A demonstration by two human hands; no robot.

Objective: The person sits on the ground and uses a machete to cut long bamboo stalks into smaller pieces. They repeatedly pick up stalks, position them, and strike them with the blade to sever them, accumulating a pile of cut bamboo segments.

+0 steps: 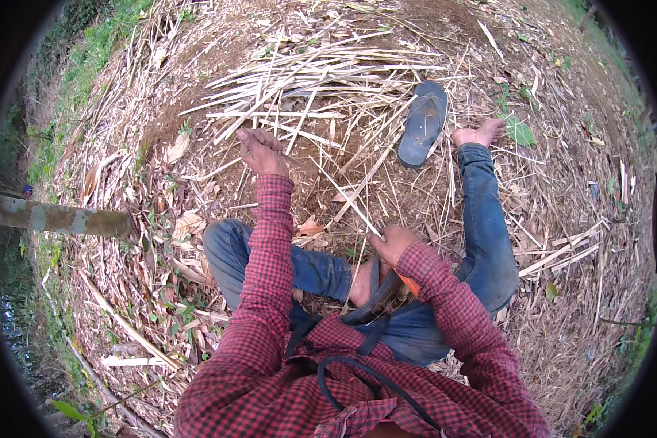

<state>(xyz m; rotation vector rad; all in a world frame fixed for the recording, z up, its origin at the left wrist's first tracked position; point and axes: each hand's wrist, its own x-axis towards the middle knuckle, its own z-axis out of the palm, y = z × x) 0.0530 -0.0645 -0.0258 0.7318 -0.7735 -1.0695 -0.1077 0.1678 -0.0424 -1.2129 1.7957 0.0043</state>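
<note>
My right hand (392,244) is closed on the near end of a thin pale split strip (352,202), which looks like bamboo. The strip slants up and left over the bare soil between my legs. Farther forward on the left, my left hand (261,151) has its fingers curled in; a thin brownish thing shows beside it, too blurred to name. Just beyond that hand lies a loose pile of similar pale strips (306,77). Below my right wrist an orange piece (409,283) shows, partly covered by the sleeve. Next to it is a dark curved thing (376,303) by my foot.
A dark flip-flop (423,124) lies at the right end of the pile, near my bare right foot (480,134). A slim trunk or post (58,217) juts in from the left. Shavings, dry leaves and loose sticks (128,321) litter the ground.
</note>
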